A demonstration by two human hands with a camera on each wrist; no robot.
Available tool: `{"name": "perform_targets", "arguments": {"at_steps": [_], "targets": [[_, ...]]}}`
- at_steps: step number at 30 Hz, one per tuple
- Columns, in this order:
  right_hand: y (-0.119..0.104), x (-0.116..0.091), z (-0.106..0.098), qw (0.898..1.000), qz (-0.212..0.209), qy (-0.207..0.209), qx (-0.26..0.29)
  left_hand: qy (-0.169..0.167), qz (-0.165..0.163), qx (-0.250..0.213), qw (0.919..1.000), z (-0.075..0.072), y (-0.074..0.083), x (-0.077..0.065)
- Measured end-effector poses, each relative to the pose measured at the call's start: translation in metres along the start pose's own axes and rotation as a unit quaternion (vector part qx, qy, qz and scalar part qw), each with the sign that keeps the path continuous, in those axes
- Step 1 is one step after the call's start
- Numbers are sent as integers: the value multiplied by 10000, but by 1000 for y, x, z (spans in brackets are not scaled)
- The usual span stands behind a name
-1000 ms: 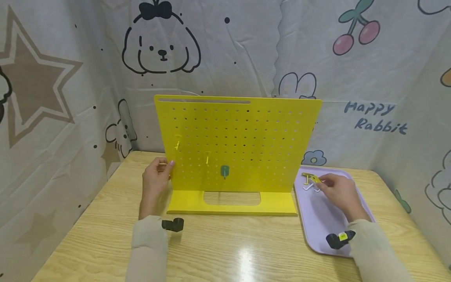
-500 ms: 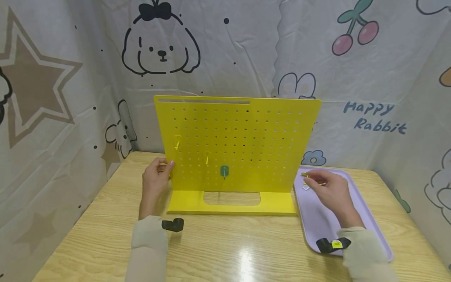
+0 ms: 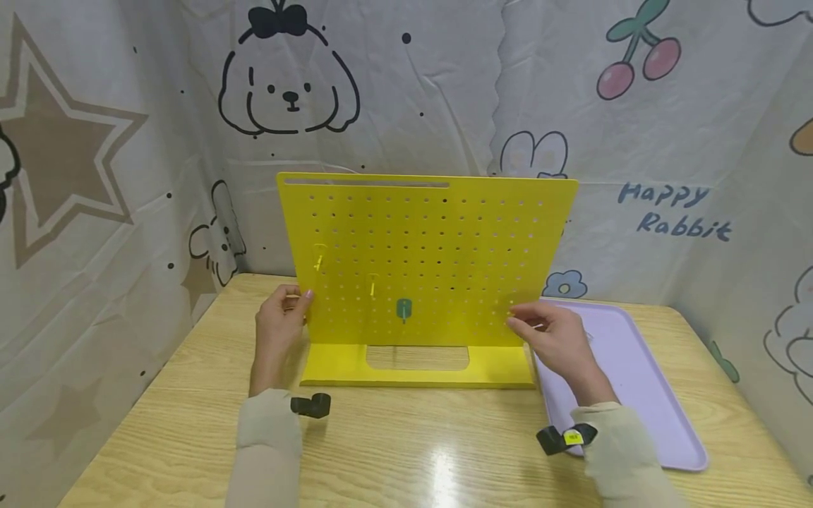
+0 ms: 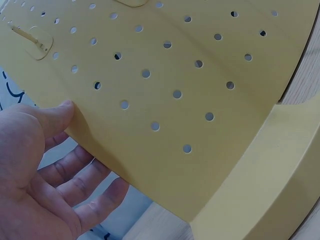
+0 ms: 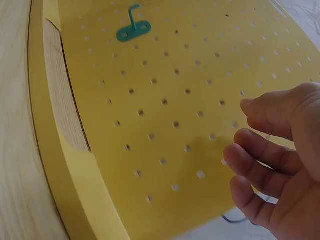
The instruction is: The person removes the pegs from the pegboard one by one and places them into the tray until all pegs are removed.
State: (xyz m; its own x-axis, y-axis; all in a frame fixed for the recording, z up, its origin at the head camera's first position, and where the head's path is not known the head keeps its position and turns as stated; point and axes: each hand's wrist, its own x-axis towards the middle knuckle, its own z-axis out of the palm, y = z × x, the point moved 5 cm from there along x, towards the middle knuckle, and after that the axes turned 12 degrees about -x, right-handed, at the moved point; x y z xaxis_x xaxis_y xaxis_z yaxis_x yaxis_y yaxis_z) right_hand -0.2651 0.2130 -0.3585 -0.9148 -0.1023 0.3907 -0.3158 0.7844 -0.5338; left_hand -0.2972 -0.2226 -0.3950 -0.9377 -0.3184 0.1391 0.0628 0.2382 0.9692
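A yellow pegboard stands upright on its base. My left hand grips its left edge; in the left wrist view the thumb lies on the front and the fingers reach behind. My right hand is by the lower right edge of the board. The right wrist view shows its thumb and fingers apart, slightly bent, with nothing visible between them. On the board hang a green hook and two yellow hooks, the upper left hook and the lower hook.
A lilac tray lies right of the board on the wooden table. A small white piece on it shows past my right hand, which may hide more. A printed cloth hangs behind the table.
My right hand has moved left, from the yellow and white hooks on the tray to the board's right edge. My left hand stays at the left edge.
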Motion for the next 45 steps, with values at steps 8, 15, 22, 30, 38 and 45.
{"name": "perform_targets", "arguments": {"at_steps": [8,15,22,30,38,45], "targets": [[-20,6,25,9982,-92,-399,448,-6,21,19,10000,0,0,1],[-34,8,51,9937,-224,-702,842,13,-38,12,10000,0,-1,1],[-50,11,70,9915,-287,-769,1011,69,-9,44,10000,0,-2,2],[-68,18,86,9882,-378,-949,1138,52,-78,7,10000,0,-2,2],[-82,22,102,9858,-743,-909,1201,28,-27,0,10000,-2,-2,0],[-89,25,114,9861,-602,-959,1215,29,86,40,10000,0,-1,1]]}}
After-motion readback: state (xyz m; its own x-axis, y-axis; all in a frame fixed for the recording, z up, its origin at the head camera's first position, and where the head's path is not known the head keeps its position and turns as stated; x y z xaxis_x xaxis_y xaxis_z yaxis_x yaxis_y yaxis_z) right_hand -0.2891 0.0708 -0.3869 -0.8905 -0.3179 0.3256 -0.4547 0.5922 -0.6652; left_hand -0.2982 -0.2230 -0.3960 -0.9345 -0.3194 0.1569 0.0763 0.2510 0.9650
